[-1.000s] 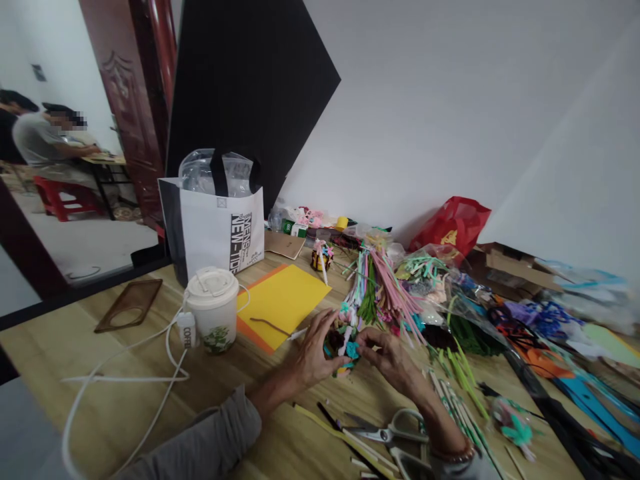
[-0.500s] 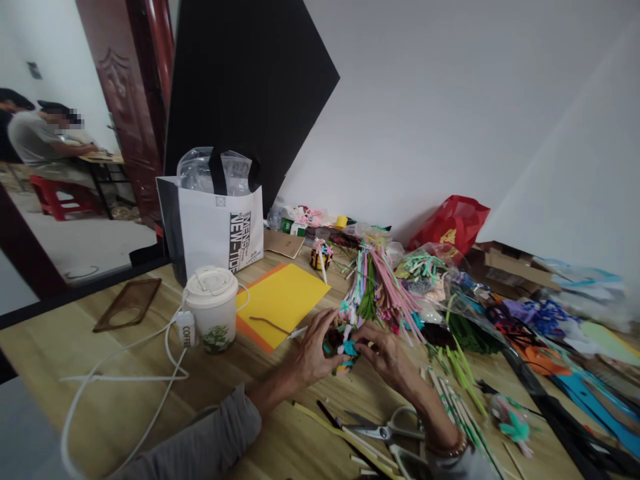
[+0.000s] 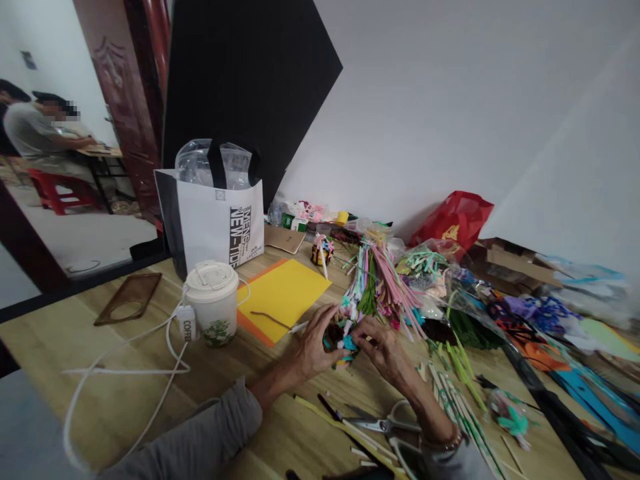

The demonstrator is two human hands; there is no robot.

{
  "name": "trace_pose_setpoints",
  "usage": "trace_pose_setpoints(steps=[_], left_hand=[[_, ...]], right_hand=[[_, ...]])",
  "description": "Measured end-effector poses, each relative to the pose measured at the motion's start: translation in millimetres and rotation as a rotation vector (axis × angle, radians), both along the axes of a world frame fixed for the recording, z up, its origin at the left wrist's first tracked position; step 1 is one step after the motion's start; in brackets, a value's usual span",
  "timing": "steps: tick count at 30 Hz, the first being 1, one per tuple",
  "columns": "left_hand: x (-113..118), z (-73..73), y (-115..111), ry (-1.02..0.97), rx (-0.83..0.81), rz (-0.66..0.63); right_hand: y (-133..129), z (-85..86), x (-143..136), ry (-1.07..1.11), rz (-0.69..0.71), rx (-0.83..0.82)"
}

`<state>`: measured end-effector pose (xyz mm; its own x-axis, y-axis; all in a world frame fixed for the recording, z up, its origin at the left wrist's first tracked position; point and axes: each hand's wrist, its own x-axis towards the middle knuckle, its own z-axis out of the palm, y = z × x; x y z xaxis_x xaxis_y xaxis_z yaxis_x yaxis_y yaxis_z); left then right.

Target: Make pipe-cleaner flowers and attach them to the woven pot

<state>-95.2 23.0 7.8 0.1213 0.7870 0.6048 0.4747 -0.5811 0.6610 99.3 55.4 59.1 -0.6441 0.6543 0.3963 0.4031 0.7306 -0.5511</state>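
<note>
Left grip [image 3: 316, 348] = curved round a small fuzzy craft piece [image 3: 341, 344], thumb on near side, fingers on far side; right grip [image 3: 383, 345] looks pinched tog. at its blue bit [image 3: 349, 343], though exact contact is partly hidden. Piece sits betw. my 2 hands, approx. ctr. of tabletop [image 3: 267, 427]. Clock below is read from it, 12 = far side.

Risks: pulling too hard w/ R fingertips could tear the blue bit loose or bend it out of shape; squeezing too hard w/ L could crush the soft parts. If L slackens while R tugs, piece could twist or slip out. Scissors [image 3: 383, 425] lie at 5 o'clock, by my R forearm, blades apart, so an elbow shift could snag them or nick me.

Other stuff: fuzzy stems [image 3: 387, 287] at 1, v. close, so limited room on far side; pale sticks [image 3: 463, 417] at 4; yellow sheet [image 3: 290, 290] at 10, w/ brown stem [image 3: 269, 319] on it; lidded cup [image 3: 213, 310] at 9-10, white cord [image 3: 133, 371] trailing nr. 8-9, catchable by L sleeve [image 3: 200, 433] if it swings out.
</note>
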Motion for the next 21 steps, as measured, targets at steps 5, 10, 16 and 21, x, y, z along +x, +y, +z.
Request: trace_pose_setpoints(steps=[5,10,16,21], left_hand=[[0,1.7,-1,-0.012,-0.021,0.012],[0,-0.5,0,-0.043,-0.008,-0.005],[0,-2.2,1,-0.068,-0.007,-0.005],[-1,1.6,-1,-0.055,-0.023,0.003]], right_hand=[[0,-6.0,-4,0.056,-0.095,0.001],[-6,-3.1,-4,0.002,-0.061,0.158],[-9,-8.8,-1,-0.032,-0.042,0.218],[-7,-19.3,1,-0.027,-0.048,0.301]])
